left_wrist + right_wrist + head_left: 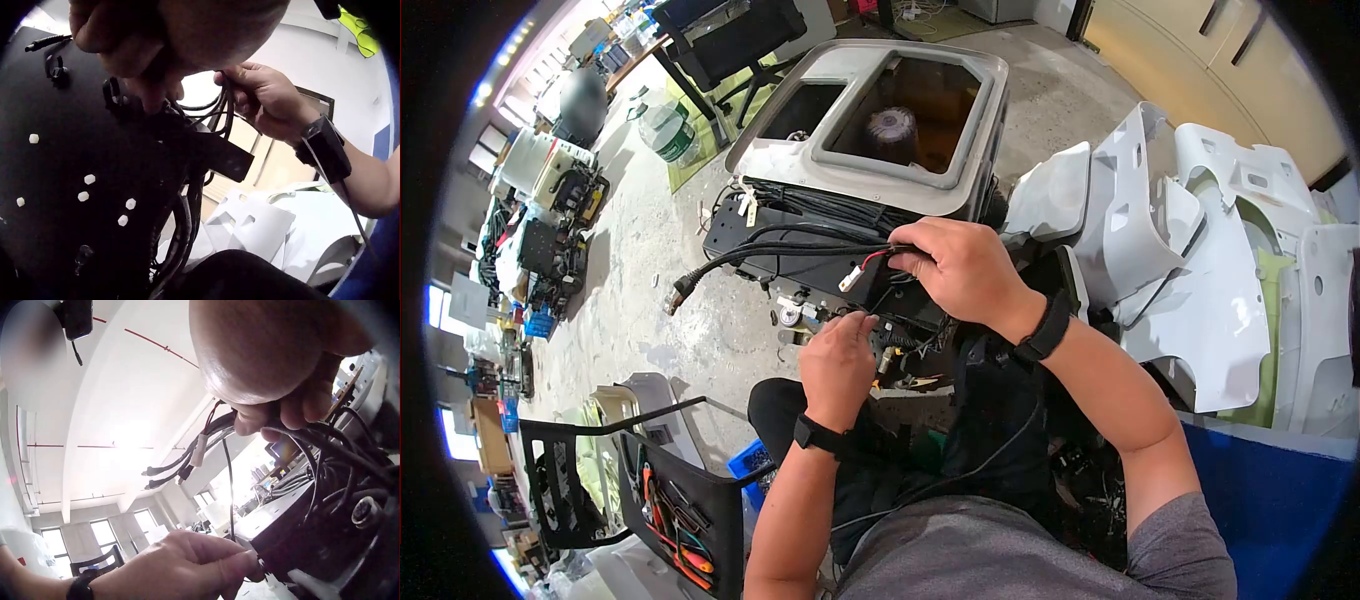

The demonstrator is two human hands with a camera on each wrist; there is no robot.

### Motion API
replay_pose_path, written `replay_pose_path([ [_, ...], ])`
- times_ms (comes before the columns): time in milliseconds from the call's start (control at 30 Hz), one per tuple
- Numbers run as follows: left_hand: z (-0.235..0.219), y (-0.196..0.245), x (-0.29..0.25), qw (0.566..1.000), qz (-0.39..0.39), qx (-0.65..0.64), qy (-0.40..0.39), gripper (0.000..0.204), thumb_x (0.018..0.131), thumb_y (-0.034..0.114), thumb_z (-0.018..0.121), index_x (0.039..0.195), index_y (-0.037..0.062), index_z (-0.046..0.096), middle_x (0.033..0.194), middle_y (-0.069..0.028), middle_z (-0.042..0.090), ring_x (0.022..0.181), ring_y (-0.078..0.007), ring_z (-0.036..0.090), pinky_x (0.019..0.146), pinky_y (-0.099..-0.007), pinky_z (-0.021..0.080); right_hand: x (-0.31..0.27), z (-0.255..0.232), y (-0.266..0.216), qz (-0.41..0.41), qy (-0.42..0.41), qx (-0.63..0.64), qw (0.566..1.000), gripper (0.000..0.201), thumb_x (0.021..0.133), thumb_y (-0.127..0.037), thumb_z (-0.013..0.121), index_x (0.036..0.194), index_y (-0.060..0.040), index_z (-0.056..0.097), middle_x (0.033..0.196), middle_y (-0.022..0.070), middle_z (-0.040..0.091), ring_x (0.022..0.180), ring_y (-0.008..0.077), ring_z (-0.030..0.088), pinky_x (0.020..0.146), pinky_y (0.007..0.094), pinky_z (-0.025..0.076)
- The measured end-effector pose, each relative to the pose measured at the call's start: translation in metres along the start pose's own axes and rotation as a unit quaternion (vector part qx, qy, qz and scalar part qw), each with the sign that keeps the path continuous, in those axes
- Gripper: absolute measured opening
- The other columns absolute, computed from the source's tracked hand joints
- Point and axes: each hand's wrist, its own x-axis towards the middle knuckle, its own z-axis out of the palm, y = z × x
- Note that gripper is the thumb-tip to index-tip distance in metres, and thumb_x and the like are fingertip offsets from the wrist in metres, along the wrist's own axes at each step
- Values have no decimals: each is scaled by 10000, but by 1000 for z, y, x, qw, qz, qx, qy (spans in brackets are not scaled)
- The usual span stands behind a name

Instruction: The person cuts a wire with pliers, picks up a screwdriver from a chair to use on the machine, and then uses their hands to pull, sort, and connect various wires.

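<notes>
Concrete floor [640,310] in here is busy, with bits of machine lying all over. Anyway, the right hand [965,262] has thumb and fingers clamped on a bunch of black cables [730,258], held up over the black panel on the near side of the big machine [790,165]. The left hand [837,365] is lower, fingertips together, looks like they're pinching a thin cord [229,481], though whatever's right at the tips is hard to make out. A white connector [852,279] dangles off its red wire near the right fingers, and a chunky black plug [681,291] sticks out at the far left end. Personally I'd hold the bunch by the jackets, keep that little wire slack, and ease the thin cord free before pulling anything. White plastic covers [1135,200] are off to the right, hand tools [662,515] low on the left.
</notes>
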Motion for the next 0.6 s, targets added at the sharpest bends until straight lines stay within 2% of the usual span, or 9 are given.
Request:
replay_pose_path([
  [67, 0, 2, -3, 999, 24, 21, 3, 111, 867, 147, 651, 875, 43, 689, 795, -143, 678, 712, -344, 648, 620, -412, 509, 0, 0, 0, -10, 8, 0, 1000, 211, 789, -133, 732, 959, -29, 664, 859, 139, 670, 774, 340, 641, 659, 375, 515],
  [200, 1, 5, -5, 999, 26, 30, 3, 123, 872, 153, 647, 888, 39, 692, 806, -152, 679, 709, -346, 649, 620, -413, 509, -1, 2, 3, -14, 14, 12, 1000, 211, 786, -133, 735, 958, -31, 666, 859, 137, 672, 775, 339, 641, 658, 375, 516],
  [300, 0, 13, -6, 999, 6, 32, -6, 132, 876, 154, 646, 872, 32, 697, 772, -154, 676, 703, -350, 651, 622, -420, 511, -1, 3, 4, -15, 23, 21, 999, 204, 785, -134, 733, 950, -33, 668, 855, 135, 673, 775, 336, 643, 657, 377, 516],
  [367, 2, 19, -12, 996, -48, -1, -70, 172, 885, 175, 648, 876, 13, 703, 737, -155, 669, 682, -362, 636, 608, -410, 498, -1, 3, 5, -20, 26, 23, 999, 197, 782, -134, 732, 939, -34, 669, 852, 132, 673, 770, 333, 643, 653, 381, 515],
  [400, 4, 22, -15, 996, -50, 3, -70, 172, 885, 175, 648, 876, 13, 703, 737, -155, 669, 682, -362, 636, 608, -410, 498, -2, 4, 6, -20, 27, 27, 999, 197, 782, -134, 732, 939, -34, 669, 852, 132, 673, 770, 333, 643, 653, 381, 515],
  [467, 11, 25, -18, 980, -161, -87, -77, 239, 918, 207, 624, 879, -17, 696, 641, -125, 635, 583, -290, 608, 564, -367, 458, -2, 6, 9, -20, 34, 44, 998, 186, 780, -141, 732, 923, -39, 673, 843, 127, 674, 761, 328, 643, 647, 383, 513],
  [500, 13, 22, -18, 981, -160, -84, -77, 239, 918, 207, 624, 879, -17, 696, 641, -125, 635, 583, -290, 608, 564, -367, 458, -2, 6, 9, -20, 37, 47, 998, 186, 780, -141, 732, 923, -39, 673, 843, 127, 674, 761, 328, 643, 647, 383, 513],
  [567, 14, 14, -18, 942, -238, -217, -96, 314, 969, 240, 576, 865, -34, 688, 617, -17, 563, 527, -118, 504, 506, -281, 379, -2, 6, 9, -13, 28, 45, 999, 181, 777, -147, 734, 913, -43, 677, 833, 122, 675, 755, 324, 645, 645, 383, 511],
  [600, 12, 16, -15, 924, -258, -269, -90, 339, 990, 253, 554, 851, -32, 672, 617, 37, 497, 504, -62, 422, 459, -241, 309, -2, 6, 10, -16, 32, 48, 998, 177, 779, -159, 731, 906, -48, 679, 821, 115, 674, 747, 318, 646, 638, 382, 509],
])
